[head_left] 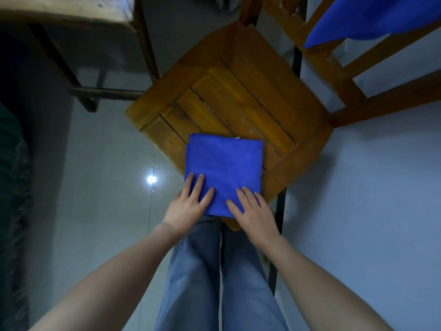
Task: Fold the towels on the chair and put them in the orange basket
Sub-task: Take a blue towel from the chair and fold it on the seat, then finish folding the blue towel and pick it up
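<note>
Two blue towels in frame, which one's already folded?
The towel on the chair seat, a neat square under the left hand and right hand. The other towel hangs loose over the chair back.

The floor (pixel 102 211) is pale, glossy tile with thin joints, and a round white glare (pixel 151 179) of a lamp reflects in it. A wooden chair (pixel 238 96) with a slatted seat stands in the middle, its back toward the upper right. At upper left is a worn wooden table (pixel 71 10) with dark legs. A black strip (pixel 296 63) borders a pale bluish surface (pixel 370 199) on the right, wall or floor unclear. The left edge is dim.
</note>
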The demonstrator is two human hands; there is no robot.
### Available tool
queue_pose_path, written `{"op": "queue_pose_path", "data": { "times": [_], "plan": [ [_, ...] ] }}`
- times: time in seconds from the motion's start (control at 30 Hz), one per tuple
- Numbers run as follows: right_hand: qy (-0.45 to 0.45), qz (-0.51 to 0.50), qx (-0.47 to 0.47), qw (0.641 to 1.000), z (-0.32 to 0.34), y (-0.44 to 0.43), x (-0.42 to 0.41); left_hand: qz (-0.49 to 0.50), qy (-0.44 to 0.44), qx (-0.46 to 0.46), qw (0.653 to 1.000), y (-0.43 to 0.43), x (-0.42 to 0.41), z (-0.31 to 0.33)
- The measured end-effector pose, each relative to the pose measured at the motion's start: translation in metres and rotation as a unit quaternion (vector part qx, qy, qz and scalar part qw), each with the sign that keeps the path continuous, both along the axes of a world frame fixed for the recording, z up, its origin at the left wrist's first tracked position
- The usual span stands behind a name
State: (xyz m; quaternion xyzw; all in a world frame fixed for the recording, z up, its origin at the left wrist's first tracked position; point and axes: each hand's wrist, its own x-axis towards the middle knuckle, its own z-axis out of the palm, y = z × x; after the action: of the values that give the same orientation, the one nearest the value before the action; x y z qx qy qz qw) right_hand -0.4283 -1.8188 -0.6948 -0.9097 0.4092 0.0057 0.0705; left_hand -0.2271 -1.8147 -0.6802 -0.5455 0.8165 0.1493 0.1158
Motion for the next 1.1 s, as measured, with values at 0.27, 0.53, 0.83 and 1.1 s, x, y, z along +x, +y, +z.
{"op": "queue_pose_path", "data": {
  "times": [0.27,0.53,0.83,1.1],
  "plan": [
    [-0.053,-0.023,-0.032,0.998,0.06,-0.029,-0.024,-0.001,0.034,0.031,0.999,-0.013,-0.01,0.052],
    [-0.056,0.018,-0.173,0.983,0.194,-0.094,-0.042,-0.002,0.045,-0.096,0.994,-0.074,-0.025,0.187],
    [-0.057,0.087,-0.336,0.936,0.394,-0.181,-0.055,-0.029,0.028,-0.315,0.948,-0.161,-0.026,0.368],
    [-0.029,0.066,-0.453,0.889,0.542,-0.215,-0.056,-0.046,0.016,-0.482,0.875,-0.208,-0.023,0.511]
  ]
}}
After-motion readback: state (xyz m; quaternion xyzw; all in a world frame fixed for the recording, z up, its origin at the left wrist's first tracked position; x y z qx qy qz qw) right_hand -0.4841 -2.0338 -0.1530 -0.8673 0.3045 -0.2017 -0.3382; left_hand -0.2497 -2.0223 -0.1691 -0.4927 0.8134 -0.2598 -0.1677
